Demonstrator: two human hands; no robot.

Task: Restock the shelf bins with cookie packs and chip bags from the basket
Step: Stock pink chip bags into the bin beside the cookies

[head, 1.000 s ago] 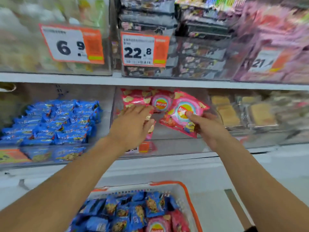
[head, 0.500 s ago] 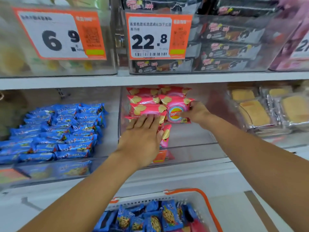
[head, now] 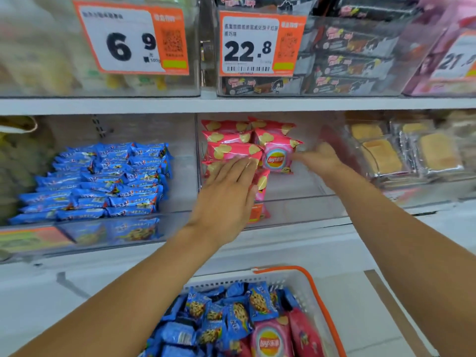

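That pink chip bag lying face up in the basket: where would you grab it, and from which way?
Probably from above, pinching the crimped top edge or the puffy sides of the pink chip bag. It lies logo up at the basket's right, with blue cookie packs crowding its left side, so the top is the freest approach.

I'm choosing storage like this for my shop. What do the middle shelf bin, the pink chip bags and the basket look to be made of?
Middle shelf bin: clear rigid plastic, probably acrylic; the stock shows through its glossy walls. Pink chip bags: thin glossy printed film, crinkled and puffed. Basket: white moulded plastic with a perforated wall and an orange rim.
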